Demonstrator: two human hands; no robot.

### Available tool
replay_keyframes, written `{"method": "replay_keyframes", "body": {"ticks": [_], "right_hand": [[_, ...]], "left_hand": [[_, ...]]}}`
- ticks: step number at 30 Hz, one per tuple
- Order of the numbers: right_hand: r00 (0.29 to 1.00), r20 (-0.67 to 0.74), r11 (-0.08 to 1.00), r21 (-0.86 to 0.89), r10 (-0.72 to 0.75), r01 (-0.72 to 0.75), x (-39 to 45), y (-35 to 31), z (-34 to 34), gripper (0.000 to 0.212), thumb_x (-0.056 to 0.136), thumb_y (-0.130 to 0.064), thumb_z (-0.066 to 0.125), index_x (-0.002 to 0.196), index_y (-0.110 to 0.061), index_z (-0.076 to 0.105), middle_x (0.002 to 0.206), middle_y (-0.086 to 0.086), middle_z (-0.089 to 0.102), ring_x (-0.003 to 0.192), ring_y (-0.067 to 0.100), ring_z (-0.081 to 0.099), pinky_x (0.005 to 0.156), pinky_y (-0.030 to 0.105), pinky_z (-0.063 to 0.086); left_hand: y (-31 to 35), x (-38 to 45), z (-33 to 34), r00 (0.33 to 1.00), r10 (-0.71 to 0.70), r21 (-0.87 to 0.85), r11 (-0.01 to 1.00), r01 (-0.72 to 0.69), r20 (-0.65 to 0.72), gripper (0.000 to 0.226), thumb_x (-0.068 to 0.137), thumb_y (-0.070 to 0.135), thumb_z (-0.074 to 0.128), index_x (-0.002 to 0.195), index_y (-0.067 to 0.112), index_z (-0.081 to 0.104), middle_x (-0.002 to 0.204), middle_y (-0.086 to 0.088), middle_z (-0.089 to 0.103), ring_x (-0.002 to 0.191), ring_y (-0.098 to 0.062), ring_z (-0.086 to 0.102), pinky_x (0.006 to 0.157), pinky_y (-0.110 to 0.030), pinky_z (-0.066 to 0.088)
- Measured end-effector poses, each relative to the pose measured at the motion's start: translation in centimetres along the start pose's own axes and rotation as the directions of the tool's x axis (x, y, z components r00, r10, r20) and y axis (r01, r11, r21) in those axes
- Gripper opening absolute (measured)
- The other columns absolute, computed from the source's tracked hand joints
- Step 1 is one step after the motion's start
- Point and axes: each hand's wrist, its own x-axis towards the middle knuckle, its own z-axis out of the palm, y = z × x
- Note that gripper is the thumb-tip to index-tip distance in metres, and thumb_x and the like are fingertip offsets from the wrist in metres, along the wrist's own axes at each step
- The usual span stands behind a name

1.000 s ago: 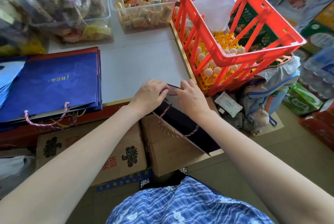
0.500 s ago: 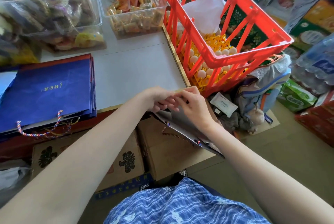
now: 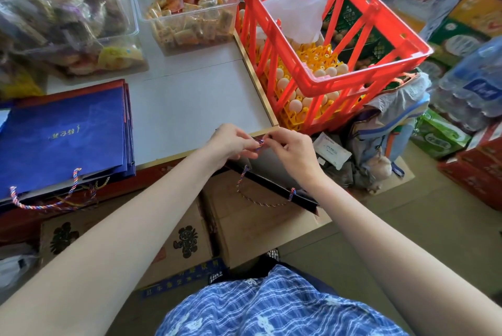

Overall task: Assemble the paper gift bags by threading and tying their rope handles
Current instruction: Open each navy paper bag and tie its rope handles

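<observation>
A dark folded paper gift bag (image 3: 274,172) juts off the table's front edge, its mouth toward me. One twisted multicoloured rope handle (image 3: 255,200) hangs in a loop from its near rim. Above the bag's far rim, my left hand (image 3: 232,143) and my right hand (image 3: 292,149) both pinch the end of a second rope (image 3: 260,143) between fingertips. A stack of finished blue gift bags (image 3: 62,137) with rope handles lies on the table at left.
A red plastic crate (image 3: 326,45) holding egg trays stands at the table's right edge. Clear snack bins (image 3: 187,10) sit at the back of the white table (image 3: 190,102). Cardboard boxes (image 3: 176,238) stand under the table; bags and drink cartons crowd the floor at right.
The bag has tilted so its hanging handle loop shows again. Both hands have come together over the far rim and now pinch a rope end between them.
</observation>
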Motion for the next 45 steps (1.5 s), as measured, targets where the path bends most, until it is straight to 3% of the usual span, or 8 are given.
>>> {"method": "replay_keyframes", "body": {"ticks": [2,5,9,14,22,28,36,45], "right_hand": [[0.999,-0.005,0.996,-0.083,-0.046,0.045,0.8,-0.7,0.2,0.015,0.09,-0.012,0.058,0.095,-0.003,0.069,0.086,0.011,0.071,0.082,0.03,0.064,0.074,0.04,0.05],[0.998,0.019,0.905,-0.42,-0.066,0.068,1.6,-1.5,0.6,0.019,0.095,-0.013,0.048,0.098,-0.006,0.065,0.094,0.009,0.068,0.091,0.028,0.059,0.065,0.031,0.038],[0.991,0.024,0.789,-0.603,-0.135,0.122,2.2,-1.6,0.5,0.016,0.093,-0.007,0.049,0.093,-0.003,0.065,0.089,0.012,0.067,0.089,0.028,0.054,0.06,0.031,0.03],[0.999,0.029,0.903,-0.427,-0.023,0.033,2.8,-0.8,-0.2,0.022,0.094,-0.017,0.054,0.103,-0.006,0.07,0.096,0.008,0.066,0.102,0.025,0.044,0.069,0.032,0.04],[0.995,0.093,0.977,-0.213,0.044,-0.023,4.5,-0.9,-1.5,0.013,0.082,-0.01,0.07,0.091,-0.002,0.068,0.088,0.012,0.069,0.086,0.026,0.062,0.08,0.038,0.049],[0.987,0.156,0.976,-0.203,-0.048,0.08,4.6,-0.1,-2.0,0.009,0.083,-0.005,0.065,0.087,-0.005,0.073,0.084,0.008,0.072,0.077,0.018,0.059,0.074,0.029,0.046],[0.982,0.189,0.992,-0.122,0.012,0.011,5.2,0.5,-2.9,0.011,0.084,-0.006,0.067,0.091,-0.004,0.074,0.089,0.006,0.072,0.084,0.019,0.064,0.072,0.008,0.041],[0.965,0.258,0.995,-0.077,-0.037,0.058,5.7,0.6,-3.3,0.014,0.084,0.0,0.064,0.094,-0.004,0.072,0.084,0.0,0.067,0.075,0.006,0.057,0.068,-0.002,0.039]], "left_hand": [[-0.5,-0.1,0.5,0.973,0.215,0.251,0.95,-0.188,-0.086,0.011,0.087,0.02,0.063,0.082,0.013,0.069,0.072,-0.002,0.07,0.06,-0.008,0.067,0.061,-0.022,0.051],[-1.1,-0.6,1.6,0.809,0.573,0.735,0.603,-0.308,-0.132,0.024,0.095,0.027,0.052,0.095,0.013,0.07,0.084,-0.007,0.071,0.076,-0.019,0.063,0.068,-0.032,0.045],[-2.1,0.3,1.7,0.539,0.833,0.766,0.427,-0.48,-0.126,0.011,0.088,0.015,0.063,0.088,0.007,0.071,0.077,-0.012,0.071,0.07,-0.03,0.067,0.058,-0.033,0.051],[-1.6,1.2,1.4,0.653,0.715,0.551,0.659,-0.512,-0.249,0.019,0.088,0.02,0.063,0.103,0.015,0.073,0.099,-0.006,0.072,0.092,-0.022,0.063,0.076,-0.026,0.045],[-0.9,1.1,1.1,0.493,0.869,0.689,0.389,-0.612,-0.053,0.03,0.071,0.002,0.076,0.096,0.004,0.061,0.074,-0.014,0.063,0.065,-0.027,0.065,0.061,-0.033,0.055],[-0.4,1.4,1.0,0.481,0.875,0.688,0.385,-0.615,-0.06,0.037,0.073,0.005,0.076,0.099,0.008,0.05,0.075,-0.012,0.063,0.064,-0.026,0.065,0.059,-0.026,0.049],[0.1,1.8,1.1,0.623,0.776,0.663,0.518,-0.541,-0.098,0.023,0.084,0.01,0.067,0.104,0.005,0.057,0.089,-0.011,0.067,0.084,-0.023,0.062,0.071,-0.019,0.037],[0.8,2.2,0.3,0.744,0.66,0.405,0.656,-0.637,0.101,0.027,0.084,0.01,0.067,0.103,0.015,0.049,0.093,-0.005,0.073,0.084,-0.015,0.068,0.08,-0.019,0.049]]}}
